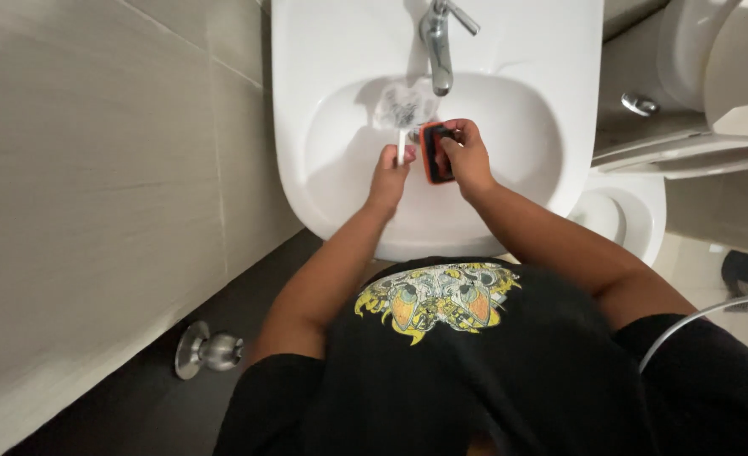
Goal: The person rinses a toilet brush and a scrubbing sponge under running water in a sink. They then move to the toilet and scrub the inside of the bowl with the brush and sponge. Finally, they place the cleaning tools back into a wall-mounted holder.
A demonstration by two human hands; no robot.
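Left hand [388, 173] fingers clamped on white stick [402, 145]; right hand [465, 156] fingers clamped on red-black block [432, 153] (over sink [323, 127], under faucet [438, 42]).

My left hand [388, 176] hid the lower end of the white stick [402, 145], and my right hand [465, 156] covered part of the red-rimmed black block [432, 154]. The sink [323, 51] was cut by the top edge, my shirt [475, 371] hid its near rim, and the toilet [712, 76] ran off the right.
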